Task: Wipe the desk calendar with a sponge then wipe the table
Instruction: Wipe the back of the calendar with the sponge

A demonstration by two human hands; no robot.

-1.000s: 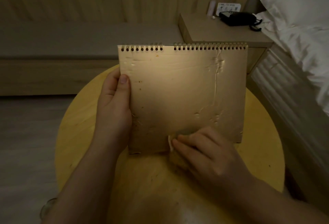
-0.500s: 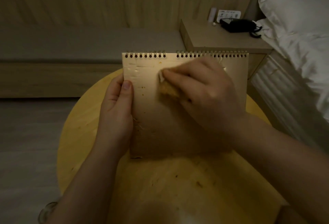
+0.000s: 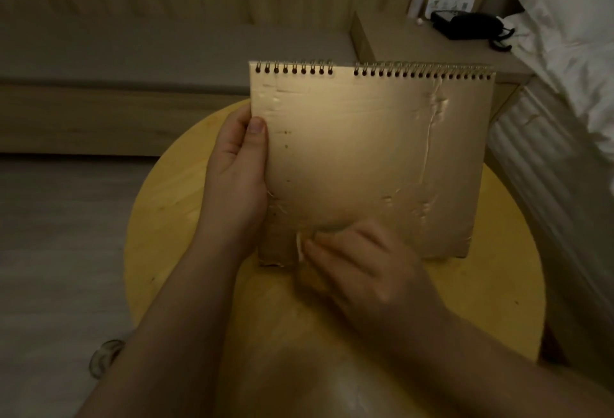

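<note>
A spiral-bound desk calendar [image 3: 358, 152] with a brown cardboard face stands upright on the round yellow wooden table [image 3: 159, 225]. Its face shows smears and a few dark specks near the left edge. My left hand [image 3: 237, 172] grips its left edge, thumb on the front. My right hand [image 3: 362, 271] presses a small pale sponge [image 3: 300, 246] against the calendar's lower left part; most of the sponge is hidden under my fingers.
A low bench [image 3: 133, 52] runs along the wooden wall behind. A bedside shelf [image 3: 415, 45] at the back right carries a black telephone [image 3: 471, 24]. White bedding [image 3: 571, 39] lies at the right. A clear object [image 3: 104, 356] lies on the floor at lower left.
My right hand with the sponge has slid from the calendar's top left down to its lower left. My left hand keeps its hold on the left edge.
</note>
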